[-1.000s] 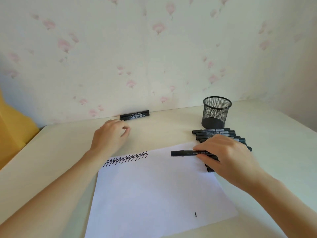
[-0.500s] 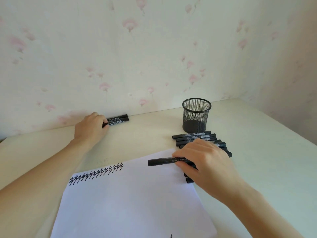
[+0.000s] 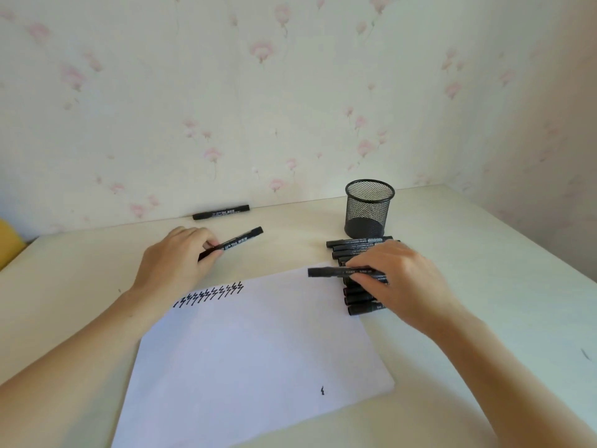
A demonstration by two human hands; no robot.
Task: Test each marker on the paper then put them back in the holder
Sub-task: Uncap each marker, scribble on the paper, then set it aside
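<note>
My left hand pinches a black marker just above the table, its far end pointing right and away. A second black marker lies against the wall behind it. My right hand holds another black marker level over the paper's top right corner, above a row of several black markers lying side by side. The white paper carries a line of black zigzag marks near its top edge and one small mark at the lower right. The black mesh holder stands behind the row, with no marker showing in it.
A cream table meets flowered wallpaper at the back and on the right. A yellow object shows at the left edge.
My left hand reached to the two markers by the wall, took one and drew it back toward the paper. My right hand kept its marker over the row.
</note>
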